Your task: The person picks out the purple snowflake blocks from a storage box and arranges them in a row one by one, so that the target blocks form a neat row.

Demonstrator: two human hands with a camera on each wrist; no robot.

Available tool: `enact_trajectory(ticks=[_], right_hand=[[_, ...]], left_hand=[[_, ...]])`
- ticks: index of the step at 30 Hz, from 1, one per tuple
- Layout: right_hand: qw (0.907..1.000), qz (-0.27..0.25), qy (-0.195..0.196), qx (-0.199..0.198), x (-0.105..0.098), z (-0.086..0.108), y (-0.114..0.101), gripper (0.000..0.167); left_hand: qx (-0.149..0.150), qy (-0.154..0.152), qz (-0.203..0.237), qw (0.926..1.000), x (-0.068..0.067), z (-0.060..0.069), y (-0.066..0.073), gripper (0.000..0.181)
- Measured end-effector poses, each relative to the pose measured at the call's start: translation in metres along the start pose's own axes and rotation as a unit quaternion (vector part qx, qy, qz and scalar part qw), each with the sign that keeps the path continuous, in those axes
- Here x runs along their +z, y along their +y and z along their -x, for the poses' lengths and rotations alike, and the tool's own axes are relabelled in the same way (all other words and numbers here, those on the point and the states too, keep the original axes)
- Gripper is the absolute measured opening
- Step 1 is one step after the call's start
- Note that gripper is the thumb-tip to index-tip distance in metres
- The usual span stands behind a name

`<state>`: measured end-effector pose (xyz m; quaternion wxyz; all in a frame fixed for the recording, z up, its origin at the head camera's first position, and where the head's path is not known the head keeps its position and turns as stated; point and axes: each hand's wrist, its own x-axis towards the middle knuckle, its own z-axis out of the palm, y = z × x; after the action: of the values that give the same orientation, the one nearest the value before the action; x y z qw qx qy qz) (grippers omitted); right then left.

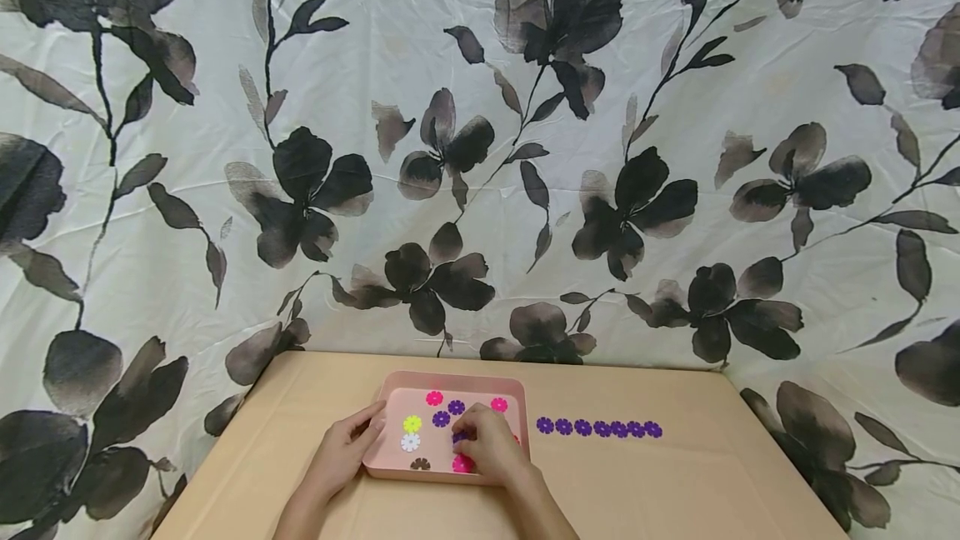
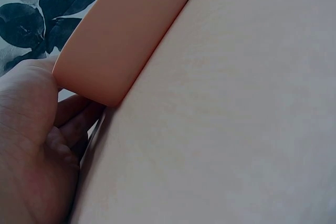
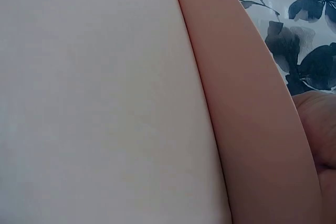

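Note:
A pink tray (image 1: pixel 390 468) holds small flower-shaped pieces: purple (image 1: pixel 441 419), pink (image 1: pixel 434 398), yellow (image 1: pixel 412 423), white (image 1: pixel 410 442) and brown (image 1: pixel 420 464). My left hand (image 1: pixel 337 452) grips the tray's left edge; in the left wrist view the hand (image 2: pixel 31 135) has its thumb at the tray rim and fingers by the corner. Inside the tray's right half, my right hand (image 1: pixel 491 444) has its fingertips on a purple piece (image 1: pixel 459 437), partly hidden by them. The right wrist view shows part of the hand (image 3: pixel 320 129) behind the tray wall (image 3: pixel 247 108).
Several purple flower pieces (image 1: pixel 583 427) lie in a horizontal row on the tan table (image 1: pixel 675 482), to the right of the tray. Behind the table's back edge hangs a white cloth (image 1: pixel 450 40) with dark flowers.

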<state>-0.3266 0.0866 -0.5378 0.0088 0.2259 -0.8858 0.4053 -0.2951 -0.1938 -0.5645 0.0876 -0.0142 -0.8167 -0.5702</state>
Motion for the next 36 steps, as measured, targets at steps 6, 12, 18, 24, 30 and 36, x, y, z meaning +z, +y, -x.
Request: enact_trajectory(ticks=[6, 12, 18, 24, 30, 36], right_hand=[[0.9996, -0.015, 0.021, -0.009, -0.016, 0.002, 0.004, 0.022], [0.9982, -0.026, 0.052, -0.013, -0.039, 0.007, 0.013, 0.024], [0.9943, -0.070, 0.078, 0.020, -0.061, 0.013, 0.020, 0.026], [0.9895, -0.078, 0.111, 0.050, -0.085, 0.021, 0.038, 0.025], [0.9829, -0.038, 0.177, 0.036, -0.115, 0.029, 0.063, 0.025], [0.9757, -0.006, 0.218, 0.022, -0.144, 0.044, 0.093, 0.025]], left_hand=[[-0.002, 0.001, -0.011, 0.9999, -0.001, -0.001, 0.000, 0.043], [-0.001, -0.001, -0.010, 0.9999, -0.001, 0.000, 0.001, 0.044], [-0.003, -0.001, -0.007, 1.0000, 0.001, -0.001, 0.000, 0.043], [0.005, 0.000, -0.018, 0.9998, 0.000, 0.000, 0.002, 0.043], [0.004, -0.003, -0.011, 0.9999, -0.001, 0.000, 0.002, 0.044], [-0.001, -0.003, -0.013, 0.9999, -0.002, 0.000, 0.002, 0.045]])
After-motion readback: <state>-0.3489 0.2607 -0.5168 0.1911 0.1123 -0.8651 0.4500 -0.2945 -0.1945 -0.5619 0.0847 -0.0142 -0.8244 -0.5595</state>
